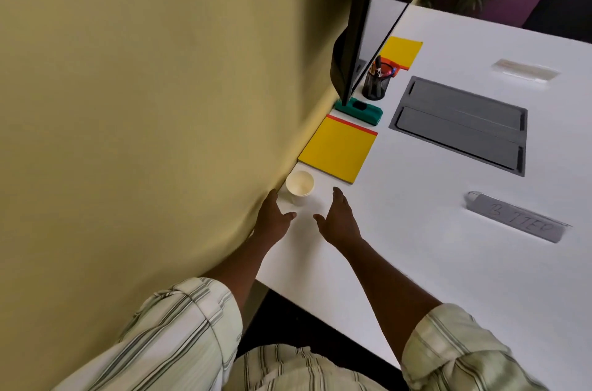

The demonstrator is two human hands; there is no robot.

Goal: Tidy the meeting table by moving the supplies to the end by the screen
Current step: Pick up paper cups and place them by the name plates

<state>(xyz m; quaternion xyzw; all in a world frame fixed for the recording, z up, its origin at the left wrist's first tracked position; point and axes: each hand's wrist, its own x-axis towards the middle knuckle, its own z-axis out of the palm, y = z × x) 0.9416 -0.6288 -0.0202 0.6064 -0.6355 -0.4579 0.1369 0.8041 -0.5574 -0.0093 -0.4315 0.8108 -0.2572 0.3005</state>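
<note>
- Yellow-green wall (pixel 128 102): fills the left of the view and runs along the table's end.
- White meeting table (pixel 416 278): its end meets the wall.
- Dark flat screen (pixel 358 38): mounted at the wall end, seen edge-on above the table.
- Grey recessed hatch (pixel 461 125): two flaps, set into the tabletop near the screen.
- Near yellow pad (pixel 338 150): red strip on one edge, flat against the wall below the screen.
- Far yellow pad (pixel 402 51): flat beyond the screen, with an orange edge.
- Grey name sign (pixel 519 217): out on the tabletop, well apart from the supplies.
- Left hand (pixel 274 217): fingers straight, holding nothing, beside the wall and just left of the cup.
- Right hand (pixel 339 221): fingers extended, holding nothing, just right of the cup.
- Green block (pixel 358 110): under the screen's lower edge, beside the near pad.
- Black mesh pen pot (pixel 376 83): upright, holding markers, beside the screen.
- White paper cup (pixel 299 187): upright by the wall, between the two hands and apart from both.
</note>
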